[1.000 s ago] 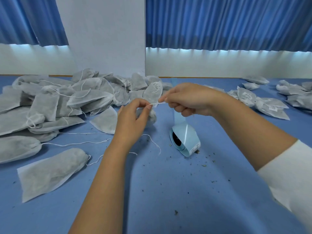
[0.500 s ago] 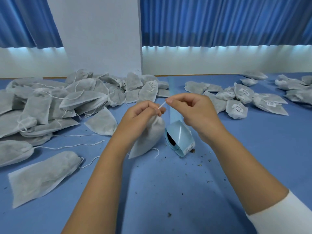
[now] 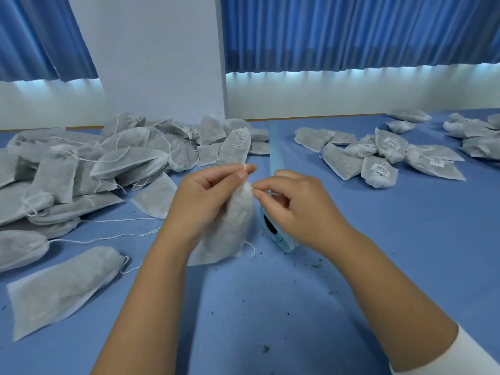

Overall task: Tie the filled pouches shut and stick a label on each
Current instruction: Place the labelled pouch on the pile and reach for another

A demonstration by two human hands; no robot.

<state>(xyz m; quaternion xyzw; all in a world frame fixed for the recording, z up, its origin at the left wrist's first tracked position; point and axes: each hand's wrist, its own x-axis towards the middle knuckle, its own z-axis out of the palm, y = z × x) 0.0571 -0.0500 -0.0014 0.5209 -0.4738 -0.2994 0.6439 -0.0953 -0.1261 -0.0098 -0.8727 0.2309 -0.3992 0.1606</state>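
Observation:
A filled grey pouch point(image 3: 230, 231) hangs between my hands above the blue table, its neck bunched at the top. My left hand point(image 3: 208, 196) pinches one end of its white drawstring between thumb and forefinger. My right hand point(image 3: 295, 204) pinches the other string end close to the pouch's neck. Behind my right hand lies a light blue label roll point(image 3: 278, 236), partly hidden, with its backing strip point(image 3: 276, 147) running away from me.
A big heap of unlabelled pouches point(image 3: 108, 163) with loose strings covers the left of the table point(image 3: 405, 253). One pouch point(image 3: 62, 288) lies near the front left. Labelled pouches point(image 3: 378, 161) lie at the right. Dark crumbs are scattered near the roll.
My hands have come closer together and lowered. The pouch now hangs in plain view between them. The string span between my fingers has shortened.

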